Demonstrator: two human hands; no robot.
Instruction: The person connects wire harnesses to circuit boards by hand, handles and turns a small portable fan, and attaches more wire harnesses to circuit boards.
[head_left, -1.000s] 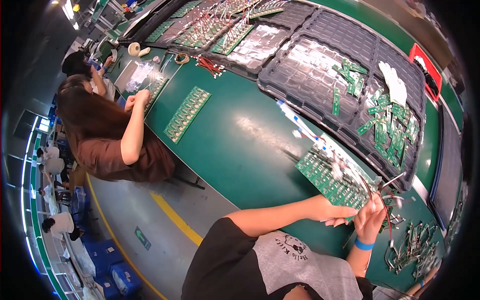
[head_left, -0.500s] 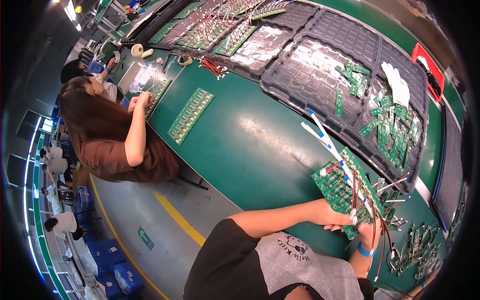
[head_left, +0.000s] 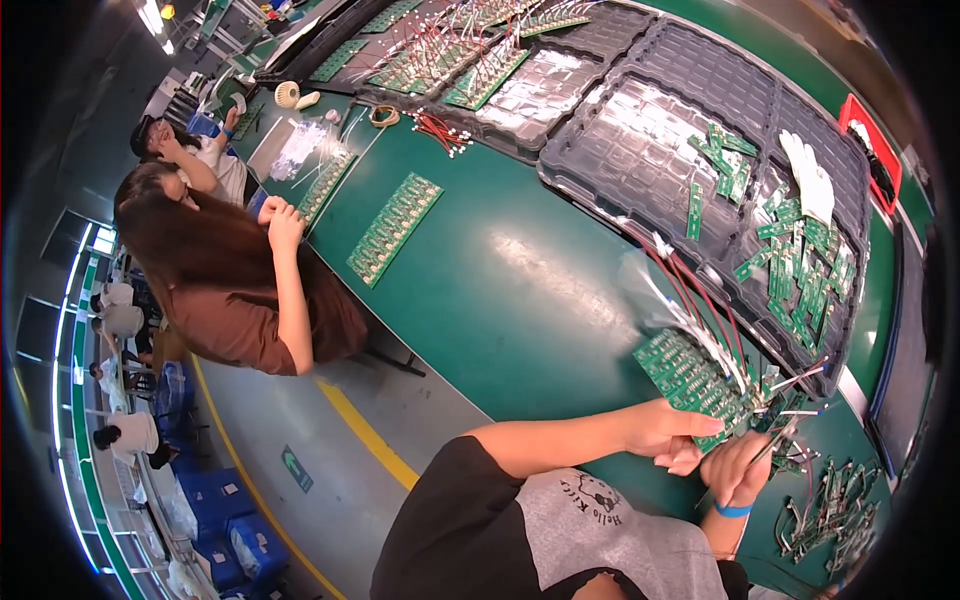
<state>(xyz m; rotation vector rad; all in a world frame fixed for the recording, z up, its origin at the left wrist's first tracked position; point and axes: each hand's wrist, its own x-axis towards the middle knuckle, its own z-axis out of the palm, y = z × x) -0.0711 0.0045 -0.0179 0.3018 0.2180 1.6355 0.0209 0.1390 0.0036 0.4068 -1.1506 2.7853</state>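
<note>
My left hand [head_left: 672, 432] grips the near edge of a green circuit board panel [head_left: 690, 376], its thumb lying on the top face. The panel is held tilted over the green table, with rows of small parts on it. Red and white wires [head_left: 690, 300] fan out from its far side, blurred by motion. My right hand [head_left: 735, 468], with a blue wristband, is closed just right of the panel's near corner. A thin dark strip and wire ends show by its fingers, but what it grips is hard to make out.
Black trays [head_left: 640, 125] hold loose green board strips [head_left: 798, 268] and a white glove [head_left: 808, 178]. A wired board pile [head_left: 830, 515] lies right of my hands. Another panel [head_left: 396, 228] rests farther left, near a seated co-worker [head_left: 230, 270]. A red bin [head_left: 870, 150] stands far right.
The panel has tilted and its wires have swung; white flat cables that pointed up-left are now blurred among red wires. My right hand has turned and its fingers have curled at the panel's corner.
</note>
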